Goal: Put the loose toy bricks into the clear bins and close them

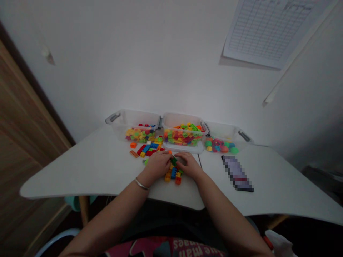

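A big white table (pixel 80 167) stands by a white wall (pixel 150 64), with a paper chart (pixel 268 28) up on the wall and a wood cupboard door (pixel 26 117) on the left side. Far edge of the table has 3 clear plastic tubs in a row, touching. Left tub (pixel 118 123) has mixed toy bricks, mostly yellow and green. Middle tub (pixel 171 121) is full of bricks too, lots of colors. Right tub (pixel 219 130) has round balls, green, red, blue etc. Just right of the tubs lies a flat thing (pixel 237 173), blurred out, can't tell what.

So far most bricks sit in the tubs and only a small lot is out. Left to go: the tubs are pretty full. Out on the table are a clump of bricks (pixel 148 150) near the tubs, plus a loose orange brick (pixel 133 145) and a flat tan brick (pixel 134 154).

Both arms reach in, and there's a bangle (pixel 142 184) on the L wrist. L hand (pixel 158 165) is curled, fingers on a green brick (pixel 174 161), looks like a grip. R hand (pixel 189 165) is bent close by on the other side, touching it maybe, can't tell how tight. Right under them sits a short brick stack (pixel 173 176), red, blue, orange.
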### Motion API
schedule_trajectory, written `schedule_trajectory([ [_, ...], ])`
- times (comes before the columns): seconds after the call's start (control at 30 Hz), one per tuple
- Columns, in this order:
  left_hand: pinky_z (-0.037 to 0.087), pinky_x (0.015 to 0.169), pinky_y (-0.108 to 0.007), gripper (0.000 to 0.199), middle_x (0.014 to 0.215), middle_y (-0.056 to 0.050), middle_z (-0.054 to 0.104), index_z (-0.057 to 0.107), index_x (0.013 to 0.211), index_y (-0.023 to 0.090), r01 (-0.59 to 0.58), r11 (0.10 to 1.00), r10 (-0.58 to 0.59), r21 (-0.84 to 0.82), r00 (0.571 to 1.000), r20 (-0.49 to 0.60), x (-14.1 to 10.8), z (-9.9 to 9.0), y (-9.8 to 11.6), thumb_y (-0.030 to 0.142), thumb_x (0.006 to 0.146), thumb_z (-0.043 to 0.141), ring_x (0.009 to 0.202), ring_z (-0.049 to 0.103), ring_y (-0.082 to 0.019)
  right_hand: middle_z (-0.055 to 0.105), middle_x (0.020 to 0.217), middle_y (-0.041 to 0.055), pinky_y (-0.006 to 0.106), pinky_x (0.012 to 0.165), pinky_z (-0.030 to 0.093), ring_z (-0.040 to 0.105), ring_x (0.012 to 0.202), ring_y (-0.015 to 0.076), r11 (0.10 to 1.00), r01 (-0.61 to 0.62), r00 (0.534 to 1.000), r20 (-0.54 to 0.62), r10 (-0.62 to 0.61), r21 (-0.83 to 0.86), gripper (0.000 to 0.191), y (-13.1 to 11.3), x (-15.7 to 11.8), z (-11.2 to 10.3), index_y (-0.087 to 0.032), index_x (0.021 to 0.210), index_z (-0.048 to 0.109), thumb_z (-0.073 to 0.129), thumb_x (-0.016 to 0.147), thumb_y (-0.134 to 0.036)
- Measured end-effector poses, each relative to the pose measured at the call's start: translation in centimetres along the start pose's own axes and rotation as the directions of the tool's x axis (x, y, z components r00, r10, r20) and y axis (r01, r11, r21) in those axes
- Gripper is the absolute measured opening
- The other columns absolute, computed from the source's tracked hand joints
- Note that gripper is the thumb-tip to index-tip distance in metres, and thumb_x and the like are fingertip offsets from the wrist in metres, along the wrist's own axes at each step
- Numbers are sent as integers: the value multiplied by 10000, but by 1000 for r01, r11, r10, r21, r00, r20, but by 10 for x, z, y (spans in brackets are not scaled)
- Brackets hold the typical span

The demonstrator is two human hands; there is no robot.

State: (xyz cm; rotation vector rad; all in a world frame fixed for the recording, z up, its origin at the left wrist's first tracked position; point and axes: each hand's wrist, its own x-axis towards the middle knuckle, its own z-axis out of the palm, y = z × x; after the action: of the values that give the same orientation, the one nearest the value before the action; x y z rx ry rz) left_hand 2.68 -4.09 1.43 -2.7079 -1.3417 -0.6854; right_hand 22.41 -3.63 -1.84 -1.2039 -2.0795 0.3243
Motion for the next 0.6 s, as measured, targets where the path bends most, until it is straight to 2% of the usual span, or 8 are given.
schedule_trajectory([
  [0.13,507,901,-373,204,1031,-84,707,676,997,174,-1,1000,0,-28,1000,-6,-1,1,-1,161,871,517,986,639,-231,713,1130,74,427,1000,466,629,1092,234,997,-68,998,-20,68,-26,339,6,0,2,-215,1100,695,670,765,-171],
  [0.3,502,938,-401,218,1143,-86,681,682,1007,176,-13,999,12,-39,1000,-21,-2,1,-1,179,883,502,1056,621,-244,734,1062,65,425,965,485,648,1037,229,987,-153,986,-77,148,-55,270,12,1,1,-223,1028,718,614,795,-137],
  [0.43,502,944,-399,216,1088,-93,687,668,1019,169,2,999,-3,-38,1000,-24,-2,1,-1,172,868,513,1041,623,-248,733,1038,78,409,924,504,652,1005,225,975,-218,966,-146,211,-31,206,12,1,-3,-202,997,719,577,849,-188],
  [0.6,483,1002,-404,312,1123,-111,672,601,1153,146,25,995,-33,-98,996,-81,-1,6,-3,149,856,505,1100,607,-246,715,1094,76,402,949,486,633,1047,228,989,-147,983,-110,146,-1,270,6,-1,-2,-211,1076,692,672,815,-278],
])
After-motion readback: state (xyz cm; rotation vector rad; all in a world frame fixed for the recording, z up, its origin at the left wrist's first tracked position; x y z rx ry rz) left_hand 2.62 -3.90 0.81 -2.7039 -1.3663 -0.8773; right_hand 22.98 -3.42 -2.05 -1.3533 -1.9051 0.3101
